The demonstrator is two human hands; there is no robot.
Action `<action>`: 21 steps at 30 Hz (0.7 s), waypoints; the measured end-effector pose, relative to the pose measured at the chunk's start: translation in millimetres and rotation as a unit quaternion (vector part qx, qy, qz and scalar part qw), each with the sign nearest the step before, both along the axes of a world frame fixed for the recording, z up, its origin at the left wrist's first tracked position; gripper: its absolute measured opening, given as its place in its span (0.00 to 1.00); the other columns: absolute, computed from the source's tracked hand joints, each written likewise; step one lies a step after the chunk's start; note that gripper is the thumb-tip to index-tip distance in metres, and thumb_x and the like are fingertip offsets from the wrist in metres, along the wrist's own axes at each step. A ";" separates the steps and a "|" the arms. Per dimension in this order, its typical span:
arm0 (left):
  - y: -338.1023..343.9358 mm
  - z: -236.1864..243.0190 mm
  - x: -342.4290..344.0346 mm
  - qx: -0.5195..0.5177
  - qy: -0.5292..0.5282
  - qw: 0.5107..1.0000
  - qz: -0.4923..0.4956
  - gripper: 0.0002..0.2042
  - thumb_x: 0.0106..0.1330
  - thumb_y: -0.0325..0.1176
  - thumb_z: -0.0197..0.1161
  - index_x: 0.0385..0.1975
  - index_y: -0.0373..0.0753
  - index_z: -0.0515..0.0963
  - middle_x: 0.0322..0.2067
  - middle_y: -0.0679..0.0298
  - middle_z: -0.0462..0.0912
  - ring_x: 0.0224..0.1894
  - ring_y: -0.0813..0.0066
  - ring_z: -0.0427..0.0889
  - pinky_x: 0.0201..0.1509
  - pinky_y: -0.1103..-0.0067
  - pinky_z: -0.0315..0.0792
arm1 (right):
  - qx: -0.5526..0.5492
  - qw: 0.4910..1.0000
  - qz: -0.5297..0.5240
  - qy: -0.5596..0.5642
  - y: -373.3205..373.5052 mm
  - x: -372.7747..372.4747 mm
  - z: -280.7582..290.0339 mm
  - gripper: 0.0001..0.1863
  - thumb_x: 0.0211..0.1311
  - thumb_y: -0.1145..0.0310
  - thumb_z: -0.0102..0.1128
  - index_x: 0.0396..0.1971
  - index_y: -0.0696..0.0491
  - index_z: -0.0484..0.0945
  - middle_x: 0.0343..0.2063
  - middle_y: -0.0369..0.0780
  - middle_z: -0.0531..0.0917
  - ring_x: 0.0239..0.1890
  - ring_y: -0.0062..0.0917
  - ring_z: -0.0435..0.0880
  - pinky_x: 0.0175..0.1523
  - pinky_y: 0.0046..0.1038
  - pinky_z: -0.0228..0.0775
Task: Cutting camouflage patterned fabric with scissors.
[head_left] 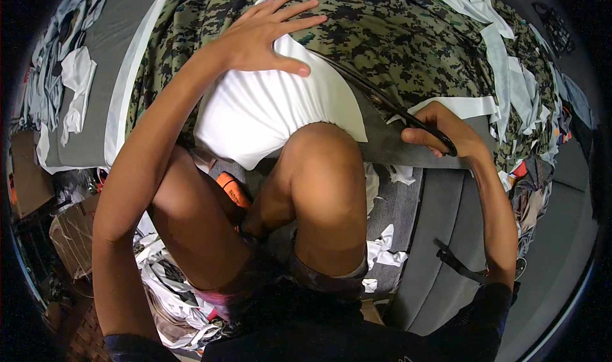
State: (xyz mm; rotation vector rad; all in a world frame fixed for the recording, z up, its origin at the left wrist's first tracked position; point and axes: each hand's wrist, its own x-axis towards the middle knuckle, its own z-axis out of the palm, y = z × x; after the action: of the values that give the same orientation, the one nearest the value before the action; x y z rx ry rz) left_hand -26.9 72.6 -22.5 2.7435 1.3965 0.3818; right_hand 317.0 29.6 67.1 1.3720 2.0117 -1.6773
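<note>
My left hand (pixel 274 37) rests with spread fingers on camouflage fabric (pixel 414 50) and the top of a white fabric piece (pixel 268 107), which drapes down to my raised knee. My right hand (pixel 430 132), at the right, grips the black handle of long scissors (pixel 446 140). Their blades reach up and left along the right edge of the white piece toward my left thumb, partly hidden by fabric. A white strip (pixel 465 107) lies just above my right hand.
Fabric scraps (pixel 76 88) lie at the left and along the right of the grey padded surface (pixel 115 56). Below are cardboard boxes (pixel 73 234), a pile of cloth (pixel 166 279), an orange object (pixel 231 188) and grey cushions (pixel 446 215).
</note>
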 end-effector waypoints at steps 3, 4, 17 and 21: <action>-0.4 1.4 -1.5 -0.004 0.000 1.000 -0.002 0.41 0.50 0.68 0.59 0.66 0.63 0.58 0.69 0.79 0.50 0.72 0.66 0.43 0.73 0.61 0.42 | -0.003 1.000 -0.003 0.003 -2.3 0.1 -1.2 0.26 0.61 0.57 0.60 0.04 0.48 0.67 0.03 0.27 0.63 0.08 0.10 0.54 0.16 0.15 0.44; -0.4 1.8 -1.7 -0.007 -0.001 1.000 -0.007 0.41 0.50 0.67 0.60 0.66 0.62 0.58 0.69 0.78 0.50 0.72 0.65 0.43 0.73 0.61 0.42 | -0.003 1.000 -0.005 0.005 -3.4 0.6 -1.4 0.27 0.61 0.57 0.60 0.04 0.48 0.67 0.03 0.27 0.63 0.08 0.10 0.54 0.16 0.15 0.45; -0.4 4.2 -0.3 -0.018 0.005 1.000 -0.010 0.42 0.51 0.67 0.59 0.67 0.60 0.57 0.69 0.76 0.50 0.72 0.64 0.42 0.73 0.60 0.42 | 0.002 1.000 0.003 0.002 -8.0 6.1 -2.8 0.27 0.61 0.55 0.60 0.04 0.49 0.67 0.02 0.29 0.64 0.07 0.11 0.57 0.15 0.15 0.48; 1.9 3.4 -3.6 -0.015 0.005 1.000 -0.021 0.42 0.52 0.68 0.58 0.67 0.60 0.56 0.70 0.75 0.50 0.72 0.64 0.43 0.73 0.61 0.42 | 0.020 1.000 0.006 -0.013 -12.5 9.6 -3.5 0.27 0.61 0.54 0.60 0.05 0.50 0.68 0.03 0.29 0.66 0.07 0.11 0.58 0.15 0.15 0.49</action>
State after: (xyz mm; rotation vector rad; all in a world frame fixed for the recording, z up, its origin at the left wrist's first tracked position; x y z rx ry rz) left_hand -30.5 74.5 -19.1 2.7496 1.3346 0.3424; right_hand 326.5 17.1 63.6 1.3845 2.0454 -1.6147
